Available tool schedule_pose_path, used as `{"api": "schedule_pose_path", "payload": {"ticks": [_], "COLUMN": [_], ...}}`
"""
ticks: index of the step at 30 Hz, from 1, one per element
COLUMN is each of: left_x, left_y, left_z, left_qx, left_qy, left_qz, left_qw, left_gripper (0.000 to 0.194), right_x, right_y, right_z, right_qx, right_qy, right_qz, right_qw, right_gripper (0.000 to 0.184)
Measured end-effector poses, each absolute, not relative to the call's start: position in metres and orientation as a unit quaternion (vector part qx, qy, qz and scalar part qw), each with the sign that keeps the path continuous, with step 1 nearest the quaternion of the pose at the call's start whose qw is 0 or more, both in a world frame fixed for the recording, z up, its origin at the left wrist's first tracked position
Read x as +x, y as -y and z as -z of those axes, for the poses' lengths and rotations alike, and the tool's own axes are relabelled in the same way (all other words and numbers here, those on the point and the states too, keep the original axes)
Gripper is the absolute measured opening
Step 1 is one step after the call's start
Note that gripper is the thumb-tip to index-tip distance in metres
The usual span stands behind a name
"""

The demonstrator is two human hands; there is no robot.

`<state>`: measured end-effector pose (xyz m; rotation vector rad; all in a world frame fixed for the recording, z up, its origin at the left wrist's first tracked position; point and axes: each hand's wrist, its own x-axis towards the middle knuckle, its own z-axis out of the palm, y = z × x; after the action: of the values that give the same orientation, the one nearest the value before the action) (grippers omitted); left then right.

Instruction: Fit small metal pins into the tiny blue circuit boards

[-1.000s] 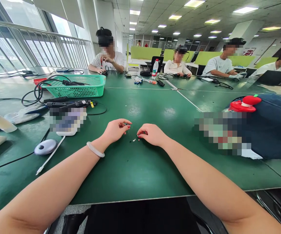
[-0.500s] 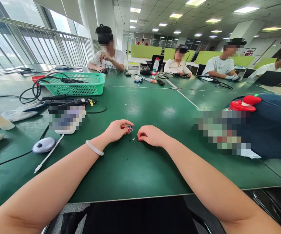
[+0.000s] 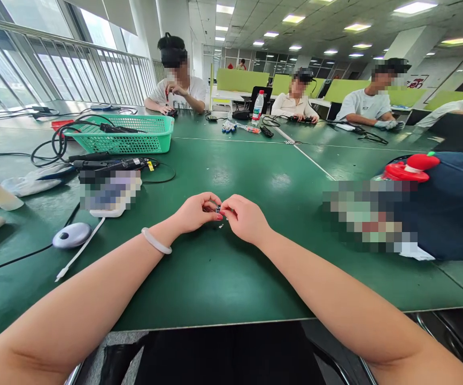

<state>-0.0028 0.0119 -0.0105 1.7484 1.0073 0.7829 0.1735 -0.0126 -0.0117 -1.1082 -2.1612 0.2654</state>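
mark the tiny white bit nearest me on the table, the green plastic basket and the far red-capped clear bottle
Tiny white bit (image 3: 221, 226), head view: its middle
Green plastic basket (image 3: 131, 143), head view: its front wall
Red-capped clear bottle (image 3: 257, 109), head view: its label

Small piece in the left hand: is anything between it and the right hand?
Nothing visible: the right hand is right up at the small piece held in the left hand. A white bit lies on the table, nearer the camera, out of the way. Exact contact is hidden.
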Motion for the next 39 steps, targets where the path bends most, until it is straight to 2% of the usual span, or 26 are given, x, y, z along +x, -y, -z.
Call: {"api": "schedule_pose_path", "payload": {"ticks": [18,22,28,32,35,39], "left_x": [-0.003,-0.006,-0.011,-0.012,-0.012,-0.009], "left_y": [-0.013,-0.017,-0.021,-0.022,-0.023,-0.02], "left_z": [0.009,0.013,0.016,0.019,0.02,0.018], "left_qx": [0.705,0.707,0.718,0.723,0.732,0.729], "left_qy": [-0.415,-0.448,-0.494,-0.487,-0.48,-0.475], "left_qz": [-0.329,-0.335,-0.318,-0.306,-0.3,-0.3], "left_qw": [0.471,0.433,0.372,0.383,0.379,0.391], "left_gripper": [0.028,0.029,0.026,0.027,0.028,0.028], "right_x": [0.177,0.18,0.181,0.177,0.177,0.178], "right_y": [0.014,0.013,0.005,0.003,0.003,0.003], "right_z": [0.012,0.01,0.018,0.023,0.022,0.019], "right_qx": [-0.412,-0.426,-0.419,-0.439,-0.445,-0.456], "right_qy": [0.858,0.844,0.875,0.866,0.86,0.822], "right_qz": [-0.002,-0.038,-0.136,-0.168,-0.154,-0.17], "right_qw": [0.308,0.324,0.201,0.173,0.196,0.296], "right_gripper": [0.025,0.023,0.004,0.01,0.014,0.014]}}
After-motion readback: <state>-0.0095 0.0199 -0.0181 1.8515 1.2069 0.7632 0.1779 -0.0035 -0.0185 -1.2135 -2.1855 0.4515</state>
